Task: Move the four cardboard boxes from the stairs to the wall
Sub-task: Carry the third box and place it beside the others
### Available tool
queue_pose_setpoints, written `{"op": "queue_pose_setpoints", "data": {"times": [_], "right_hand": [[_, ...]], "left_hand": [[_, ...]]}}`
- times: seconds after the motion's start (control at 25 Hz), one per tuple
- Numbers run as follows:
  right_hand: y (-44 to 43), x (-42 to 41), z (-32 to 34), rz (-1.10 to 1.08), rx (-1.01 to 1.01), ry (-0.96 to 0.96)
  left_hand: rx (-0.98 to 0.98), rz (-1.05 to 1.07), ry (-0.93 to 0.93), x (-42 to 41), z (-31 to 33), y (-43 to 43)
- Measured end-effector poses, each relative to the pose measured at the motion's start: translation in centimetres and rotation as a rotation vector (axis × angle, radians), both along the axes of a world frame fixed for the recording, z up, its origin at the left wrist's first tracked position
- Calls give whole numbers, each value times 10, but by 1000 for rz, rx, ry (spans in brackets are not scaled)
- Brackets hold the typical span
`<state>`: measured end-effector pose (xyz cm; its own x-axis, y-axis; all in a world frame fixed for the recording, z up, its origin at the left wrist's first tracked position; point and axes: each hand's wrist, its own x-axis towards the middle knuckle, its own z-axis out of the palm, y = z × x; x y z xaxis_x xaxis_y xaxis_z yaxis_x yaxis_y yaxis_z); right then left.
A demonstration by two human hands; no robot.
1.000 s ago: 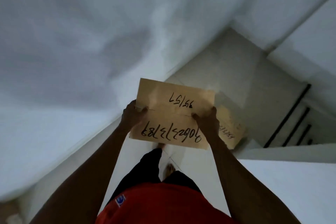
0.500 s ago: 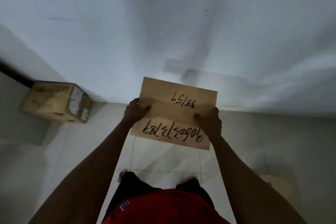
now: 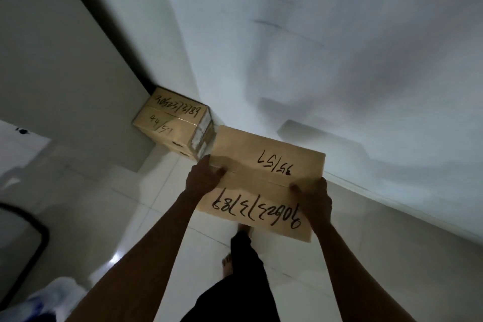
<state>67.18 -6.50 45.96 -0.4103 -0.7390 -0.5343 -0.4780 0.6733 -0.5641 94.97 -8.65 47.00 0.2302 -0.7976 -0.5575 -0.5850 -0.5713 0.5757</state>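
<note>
One tan cardboard box with handwritten numbers sits against the white wall. The left hand and right hand clasp a second marked cardboard box by its sides. Judging by this, two remain.

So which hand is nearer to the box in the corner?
Left. The left hand grips the carried box just beside the corner box; the right hand is on the far edge.

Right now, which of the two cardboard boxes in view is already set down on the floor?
The box marked 44/57, sitting in the corner against the wall. The other box, marked 35/57, is held off the floor between the left hand and right hand.
</note>
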Motion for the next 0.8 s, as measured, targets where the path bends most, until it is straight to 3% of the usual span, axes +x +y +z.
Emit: {"op": "queue_pose_setpoints", "data": {"times": [0.16,0.32,0.52,0.6,0.8], "right_hand": [[-54,44,-87,50,33,49],[-110,84,-228,43,21,110],[-135,111,-383,-53,154,72],[-145,125,-431,-85,173,58],[-176,144,-513,-163,157,14]], "left_hand": [[5,-20,5,48,-102,-53],[-23,-15,38,80,-246,-110],[-31,-87,85,97,-390,-146],[19,-134,140,107,-438,-164],[49,-146,9,113,-520,-193]]}}
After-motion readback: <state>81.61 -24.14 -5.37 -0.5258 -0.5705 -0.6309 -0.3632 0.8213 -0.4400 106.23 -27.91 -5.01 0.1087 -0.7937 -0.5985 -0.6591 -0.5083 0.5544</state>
